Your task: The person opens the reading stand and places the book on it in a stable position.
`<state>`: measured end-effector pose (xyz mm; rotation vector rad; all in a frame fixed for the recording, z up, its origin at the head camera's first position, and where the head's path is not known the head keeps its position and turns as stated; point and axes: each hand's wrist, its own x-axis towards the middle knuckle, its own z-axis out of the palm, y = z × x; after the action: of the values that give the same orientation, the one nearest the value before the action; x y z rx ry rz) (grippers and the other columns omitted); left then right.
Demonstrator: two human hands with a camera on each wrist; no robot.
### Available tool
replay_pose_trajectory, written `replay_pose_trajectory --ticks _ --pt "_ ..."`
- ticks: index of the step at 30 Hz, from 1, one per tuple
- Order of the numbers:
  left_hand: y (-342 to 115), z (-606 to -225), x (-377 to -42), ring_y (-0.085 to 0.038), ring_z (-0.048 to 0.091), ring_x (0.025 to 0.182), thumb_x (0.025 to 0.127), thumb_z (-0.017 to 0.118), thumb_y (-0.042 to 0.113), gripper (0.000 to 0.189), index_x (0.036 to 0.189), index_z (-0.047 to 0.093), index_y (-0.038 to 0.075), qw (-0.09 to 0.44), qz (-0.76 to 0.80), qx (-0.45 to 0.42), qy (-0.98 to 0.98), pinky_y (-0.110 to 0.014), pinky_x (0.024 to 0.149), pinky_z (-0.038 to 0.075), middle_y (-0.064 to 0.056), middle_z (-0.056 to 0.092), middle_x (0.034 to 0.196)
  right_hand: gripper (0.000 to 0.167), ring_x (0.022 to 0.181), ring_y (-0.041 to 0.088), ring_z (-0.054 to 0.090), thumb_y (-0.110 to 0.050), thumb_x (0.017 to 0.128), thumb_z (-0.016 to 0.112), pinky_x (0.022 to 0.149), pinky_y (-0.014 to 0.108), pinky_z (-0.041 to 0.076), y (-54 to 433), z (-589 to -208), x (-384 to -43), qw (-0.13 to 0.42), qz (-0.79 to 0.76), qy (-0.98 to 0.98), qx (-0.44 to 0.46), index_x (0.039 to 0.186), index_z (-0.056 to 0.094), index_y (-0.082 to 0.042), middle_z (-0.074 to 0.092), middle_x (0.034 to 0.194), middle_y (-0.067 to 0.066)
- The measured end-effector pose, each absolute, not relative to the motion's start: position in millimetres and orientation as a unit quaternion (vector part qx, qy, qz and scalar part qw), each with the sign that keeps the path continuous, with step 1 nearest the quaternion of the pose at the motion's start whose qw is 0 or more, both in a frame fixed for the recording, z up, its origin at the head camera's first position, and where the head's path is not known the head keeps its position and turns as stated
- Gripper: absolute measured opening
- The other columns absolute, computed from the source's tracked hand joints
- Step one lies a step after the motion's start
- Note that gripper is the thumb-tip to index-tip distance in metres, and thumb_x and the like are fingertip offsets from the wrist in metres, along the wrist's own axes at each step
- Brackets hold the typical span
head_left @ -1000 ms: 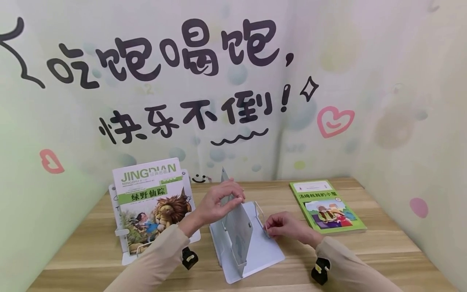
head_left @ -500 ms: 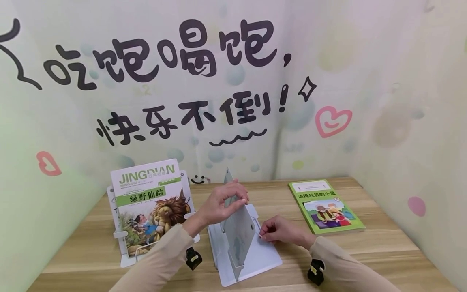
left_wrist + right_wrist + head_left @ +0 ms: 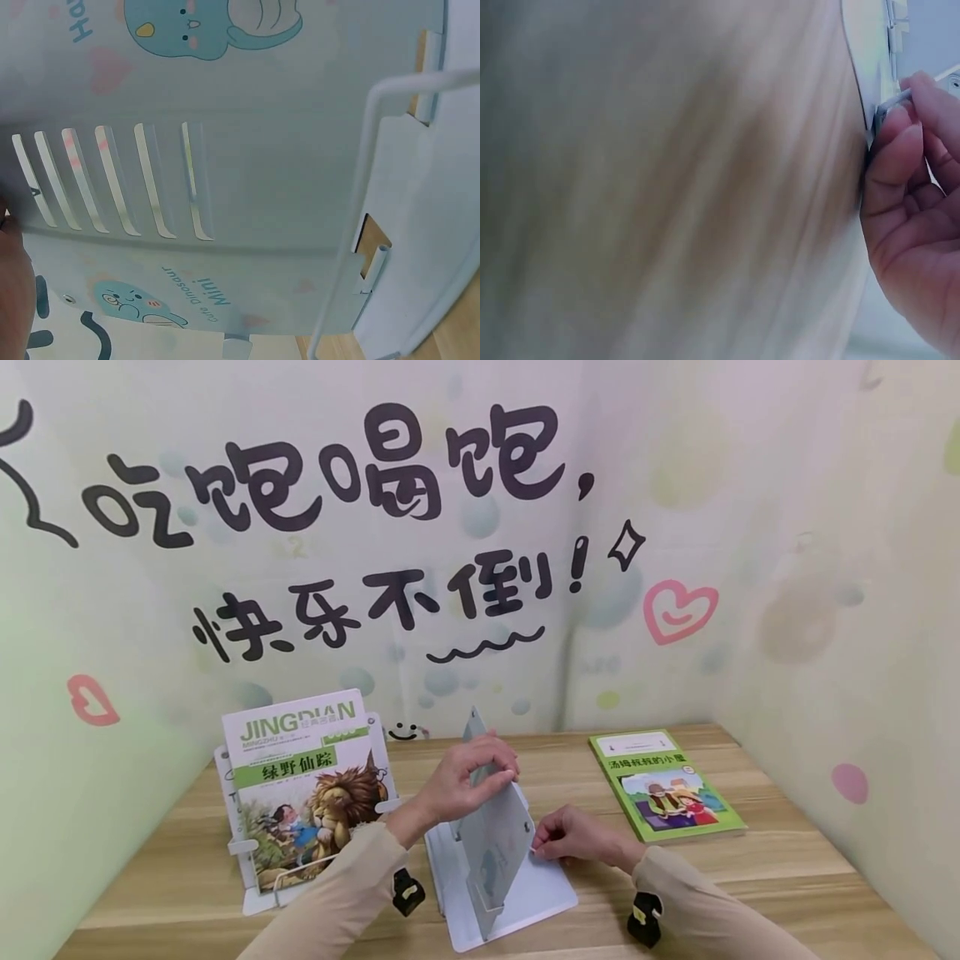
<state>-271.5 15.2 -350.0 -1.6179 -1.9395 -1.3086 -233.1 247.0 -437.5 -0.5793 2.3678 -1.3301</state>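
Two bare hands work at one white book stand, which has its base plate [image 3: 536,902] on the wooden counter [image 3: 795,893] and its upright panel [image 3: 498,852] raised steeply from it. The left grip [image 3: 465,781] is at the upper part of this panel: the fingers are bent over the edge and the thumb is on the near side, so the panel is held there, and most of it extends below the hand. The right grip [image 3: 573,839] is low, just beside the right edge of the panel and above the base plate. Its thumb and finger are pinching a thin wire [image 3: 894,100] of the stand, as the right wrist view shows. On the panel, the left wrist view shows a row of long slots [image 3: 112,180] and a printed blue dinosaur [image 3: 180,30].

To the left, a book with a lion cover [image 3: 307,793] leans upright on a second white stand [image 3: 242,847]. To the right, well apart from the panel, a green book [image 3: 667,793] lies flat on the counter, near the right hand.
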Motion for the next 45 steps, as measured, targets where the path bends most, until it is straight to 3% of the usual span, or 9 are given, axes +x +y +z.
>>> replay_pose_trajectory --ticks 9,21,45 --pt "17.5 -352.6 -269.4 -0.015 0.059 0.097 0.087 0.06 0.001 0.011 0.084 0.064 0.011 0.142 -0.457 -0.566 -0.671 -0.043 0.111 0.032 -0.002 0.067 0.088 0.008 0.055 0.008 0.046 -0.008 0.085 0.067 0.047 0.017 0.039 239.9 -437.5 -226.7 0.175 -0.474 0.839 -0.202 0.082 0.066 0.0 0.056 0.068 -0.003" --pt "24.5 -355.1 -271.3 -0.015 0.059 0.094 0.088 0.059 0.002 0.01 0.084 0.065 0.01 0.142 -0.456 -0.57 -0.668 -0.046 0.11 0.032 -0.002 0.068 0.087 0.007 0.056 0.006 0.047 -0.006 0.087 0.065 0.048 0.016 0.039 242.2 -437.8 -228.5 0.197 -0.474 0.832 -0.211 0.088 0.064 0.001 0.056 0.068 -0.004" --pt "39.8 -359.8 -272.0 -0.013 0.059 0.091 0.088 0.06 0.005 0.009 0.085 0.066 0.01 0.133 -0.454 -0.571 -0.671 -0.046 0.111 0.029 -0.002 0.068 0.086 0.012 0.056 0.007 0.052 -0.004 0.085 0.066 0.049 0.016 0.044 242.9 -440.9 -226.5 0.174 -0.464 0.842 -0.215 0.096 0.066 -0.001 0.064 0.078 0.002"
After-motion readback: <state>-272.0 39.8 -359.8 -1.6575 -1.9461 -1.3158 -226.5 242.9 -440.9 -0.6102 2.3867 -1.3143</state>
